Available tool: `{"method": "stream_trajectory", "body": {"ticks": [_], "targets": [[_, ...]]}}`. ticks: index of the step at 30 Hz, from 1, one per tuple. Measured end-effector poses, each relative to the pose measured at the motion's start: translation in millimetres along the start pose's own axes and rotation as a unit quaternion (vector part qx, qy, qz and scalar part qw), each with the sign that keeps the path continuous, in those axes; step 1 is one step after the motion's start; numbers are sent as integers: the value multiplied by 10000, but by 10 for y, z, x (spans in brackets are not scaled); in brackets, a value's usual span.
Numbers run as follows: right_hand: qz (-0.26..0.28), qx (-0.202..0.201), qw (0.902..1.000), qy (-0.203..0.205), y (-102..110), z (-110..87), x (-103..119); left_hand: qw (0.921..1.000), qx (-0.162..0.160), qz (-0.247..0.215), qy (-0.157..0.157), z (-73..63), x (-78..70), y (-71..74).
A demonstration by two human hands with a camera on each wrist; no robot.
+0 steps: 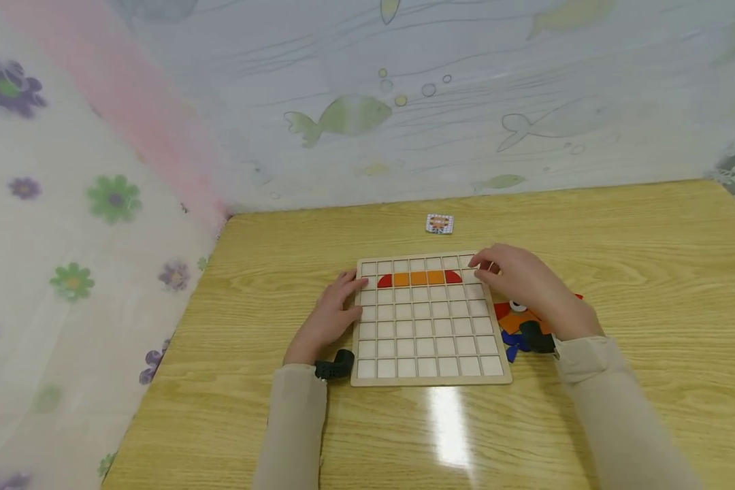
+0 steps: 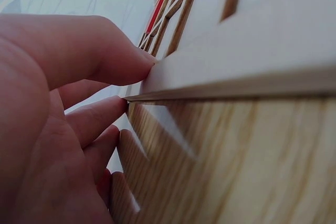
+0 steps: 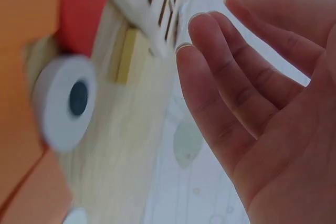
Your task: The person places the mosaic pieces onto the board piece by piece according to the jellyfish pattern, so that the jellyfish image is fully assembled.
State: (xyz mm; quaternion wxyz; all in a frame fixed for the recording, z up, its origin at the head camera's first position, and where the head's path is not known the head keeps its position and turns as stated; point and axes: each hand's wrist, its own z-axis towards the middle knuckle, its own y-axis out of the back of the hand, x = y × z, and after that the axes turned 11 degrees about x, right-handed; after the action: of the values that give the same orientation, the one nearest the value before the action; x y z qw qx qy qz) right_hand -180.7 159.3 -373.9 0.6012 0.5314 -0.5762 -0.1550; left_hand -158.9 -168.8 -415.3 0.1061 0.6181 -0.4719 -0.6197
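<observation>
A pale wooden grid board lies on the table. In its second row from the far edge sits a line of pieces: several orange squares between two red rounded pieces. My left hand rests along the board's left edge; in the left wrist view its thumb touches the rim, with the other fingers beside it. Over the board's far right corner hovers my right hand, fingers loosely bent, with nothing visible between them. The right wrist view shows the palm and fingers bare.
Right of the board, partly under my right wrist, lie loose orange pieces, blue pieces and a white eye piece. A small patterned card lies beyond the board. A painted wall borders the table's far side.
</observation>
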Motion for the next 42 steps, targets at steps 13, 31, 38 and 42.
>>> {"method": "stream_trajectory", "body": {"ticks": [13,31,38,42], "targets": [[-379,4,9992,103,32,-285,-214,10000,44,-37,-32,10,6,-9],[-217,366,9985,343,6,-398,-442,10000,22,-38,-2,11,15,-7],[19,517,9982,287,34,-403,-516,10000,33,-77,11,15,14,-7],[-91,404,9987,305,17,-383,-541,10000,46,-79,-24,12,24,-9]]}}
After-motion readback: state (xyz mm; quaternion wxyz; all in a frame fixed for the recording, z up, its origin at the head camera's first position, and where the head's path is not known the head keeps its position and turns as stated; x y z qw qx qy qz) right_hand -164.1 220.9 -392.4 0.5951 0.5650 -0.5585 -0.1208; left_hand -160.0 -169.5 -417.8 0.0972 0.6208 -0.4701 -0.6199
